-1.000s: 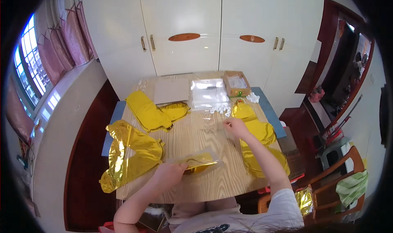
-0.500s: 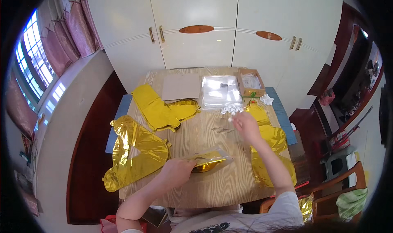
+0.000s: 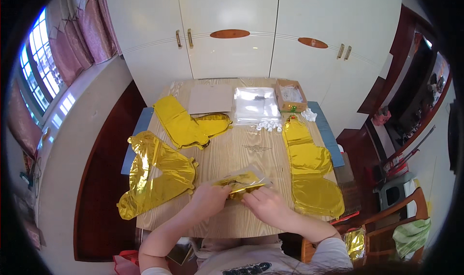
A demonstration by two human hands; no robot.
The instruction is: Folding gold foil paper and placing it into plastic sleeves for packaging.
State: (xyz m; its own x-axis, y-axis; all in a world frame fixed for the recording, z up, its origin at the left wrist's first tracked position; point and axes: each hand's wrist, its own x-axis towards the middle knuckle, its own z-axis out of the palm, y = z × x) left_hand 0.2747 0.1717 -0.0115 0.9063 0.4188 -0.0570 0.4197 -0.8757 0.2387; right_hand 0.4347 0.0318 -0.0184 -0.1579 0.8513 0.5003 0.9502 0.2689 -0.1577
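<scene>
Folded gold foil balloon in its clear sleeve (image 3: 240, 180) lies at the near edge of the wooden table (image 3: 241, 149), and you now have both hands on it. Your right hand (image 3: 265, 205), which was out by the small white pieces (image 3: 269, 126) a second ago, has come back and pinches the sleeve's near edge; your left hand (image 3: 211, 196) stays closed on its left end. That looks like a two-handed grip for opening it.

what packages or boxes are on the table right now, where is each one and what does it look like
Clear plastic packet: near edge of the table, held by left hand and right hand; flat, gold foil inside.
Stack of clear plastic bags: far middle; rectangular, shiny.
Small cardboard box: far right; brown, open top.
Cardboard sheet: far, left of the bags; flat, brown.
</scene>
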